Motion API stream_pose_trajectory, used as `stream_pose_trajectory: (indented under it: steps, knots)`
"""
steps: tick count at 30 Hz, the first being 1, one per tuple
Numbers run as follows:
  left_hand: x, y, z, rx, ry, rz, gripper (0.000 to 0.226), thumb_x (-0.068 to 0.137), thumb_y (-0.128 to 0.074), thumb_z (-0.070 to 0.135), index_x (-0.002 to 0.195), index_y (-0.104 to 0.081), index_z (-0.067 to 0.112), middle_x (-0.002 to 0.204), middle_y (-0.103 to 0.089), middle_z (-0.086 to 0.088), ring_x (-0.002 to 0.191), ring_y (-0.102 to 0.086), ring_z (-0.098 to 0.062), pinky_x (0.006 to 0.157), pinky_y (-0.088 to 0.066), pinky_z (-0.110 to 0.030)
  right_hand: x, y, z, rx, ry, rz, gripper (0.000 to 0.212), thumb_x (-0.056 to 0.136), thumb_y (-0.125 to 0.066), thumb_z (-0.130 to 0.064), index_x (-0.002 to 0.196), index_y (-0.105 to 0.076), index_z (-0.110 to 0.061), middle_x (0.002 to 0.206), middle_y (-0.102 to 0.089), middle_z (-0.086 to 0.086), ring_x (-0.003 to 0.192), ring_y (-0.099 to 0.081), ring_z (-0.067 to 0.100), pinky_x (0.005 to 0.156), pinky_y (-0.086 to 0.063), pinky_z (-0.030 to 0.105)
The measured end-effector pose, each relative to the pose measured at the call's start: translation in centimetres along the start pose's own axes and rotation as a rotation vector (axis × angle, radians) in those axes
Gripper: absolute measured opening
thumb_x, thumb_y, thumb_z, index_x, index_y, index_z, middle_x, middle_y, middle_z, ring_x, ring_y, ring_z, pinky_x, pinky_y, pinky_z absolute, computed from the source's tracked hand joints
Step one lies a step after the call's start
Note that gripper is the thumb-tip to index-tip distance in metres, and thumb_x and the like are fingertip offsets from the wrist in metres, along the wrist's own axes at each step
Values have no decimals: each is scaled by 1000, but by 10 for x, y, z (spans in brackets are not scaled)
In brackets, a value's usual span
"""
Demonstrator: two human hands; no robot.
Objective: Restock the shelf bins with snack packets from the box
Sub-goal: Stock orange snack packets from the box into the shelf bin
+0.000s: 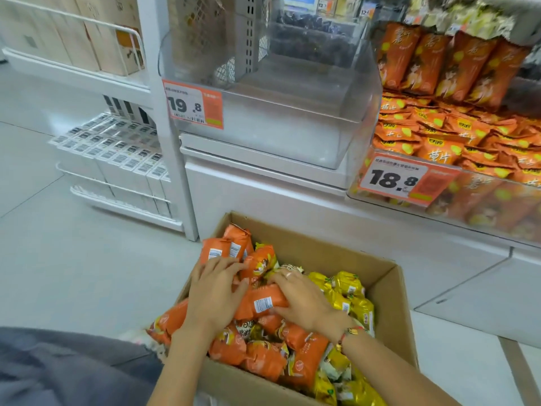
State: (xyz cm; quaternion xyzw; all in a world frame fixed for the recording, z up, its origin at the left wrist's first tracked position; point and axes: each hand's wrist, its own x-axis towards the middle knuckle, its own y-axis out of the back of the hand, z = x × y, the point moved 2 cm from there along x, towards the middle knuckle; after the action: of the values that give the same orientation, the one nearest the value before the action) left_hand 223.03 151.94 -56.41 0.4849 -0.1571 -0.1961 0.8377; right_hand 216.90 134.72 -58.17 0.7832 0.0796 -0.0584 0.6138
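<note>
Both my hands are down in the cardboard box (345,253), which sits on the floor right in front of the shelf so the lift to the bins is short. My left hand (215,291) lies spread over the orange packets (263,357) at the box's left side, fingers fairly straight and pressing on them, not curled round any 1 packet. My right hand (304,300) has its grip clamped on 1 orange packet (263,303) lying barcode-up between my 2 hands: fingers over its top, thumb along its near side. I judge I am herding a bunch together so I can carry several up at once instead of 1 at a time.

The yellow packets (348,291) are heaped on the right side of the box, apart from the orange ones, which makes sorting by flavour easy.

Above, the clear bin (292,121) with the 19.8 price tag (193,105) holds nothing I can see, so it looks like the one to fill. The bin to its right (497,186), tagged 18.8 (405,180), already holds orange packets of the same look.
</note>
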Motion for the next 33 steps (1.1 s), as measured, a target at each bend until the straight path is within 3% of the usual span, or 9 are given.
stream_pose_trajectory:
  steps: [9,12,16,19,22,24,26,28,33]
  knots:
    - [15,6,34,-434,-97,-206,60,75,-79,37,130,-52,38,134,-53,15,126,-44,-7,106,-38,-31,-45,61,45,830,-379,-170,39,90,-58,-45,99,-66,-8,91,-60,8,77,-55,11,64,-45,17]
    - [12,-4,46,-439,-122,-358,74,71,-82,41,134,-43,43,133,-48,18,124,-44,-6,105,-40,-33,-50,71,38,947,-346,-205,43,84,-58,-55,101,-72,-18,92,-64,13,77,-57,13,69,-48,20]
    - [10,-6,36,-418,-5,-233,62,67,-80,56,121,-52,43,114,-58,22,103,-58,-4,88,-52,-33,-42,66,38,1174,-477,-85,49,89,-46,-62,107,-69,-23,99,-69,-2,81,-62,15,78,-54,28]
    - [12,0,31,-583,183,-119,48,69,-78,54,110,-59,36,97,-66,16,85,-64,-3,73,-53,-25,-37,50,54,791,-629,0,45,95,-43,-56,86,-64,-17,82,-66,0,71,-61,18,71,-49,29]
    - [14,7,37,-904,358,-110,26,79,-73,42,99,-63,31,95,-70,8,87,-67,-10,75,-54,-27,-41,19,55,318,-669,-267,57,91,-47,-58,57,-43,-13,56,-49,1,57,-52,18,57,-41,28]
    - [15,9,39,-1017,420,-148,19,83,-70,39,97,-60,33,98,-68,8,90,-64,-8,74,-51,-23,-42,3,46,261,-662,-322,55,88,-49,-65,64,-45,-15,65,-51,1,71,-57,22,55,-36,28]
    - [16,9,38,-1062,460,-180,25,83,-69,41,104,-58,31,104,-66,6,95,-64,-10,74,-51,-22,-39,-9,33,239,-671,-284,62,84,-52,-66,107,-53,-9,96,-62,5,96,-61,27,63,-40,30]
    - [16,8,38,-1097,491,-211,37,83,-68,44,114,-59,27,112,-67,3,103,-64,-15,80,-54,-26,-34,-18,22,227,-699,-230,87,84,-58,-60,143,-26,-4,124,-58,9,113,-58,27,75,-44,33]
    - [15,9,45,-1204,485,-300,42,81,-67,48,118,-59,30,113,-64,10,109,-60,-13,86,-53,-28,-27,-35,21,510,-772,-114,81,77,-75,-36,137,-27,-10,124,-55,12,110,-59,29,73,-46,33]
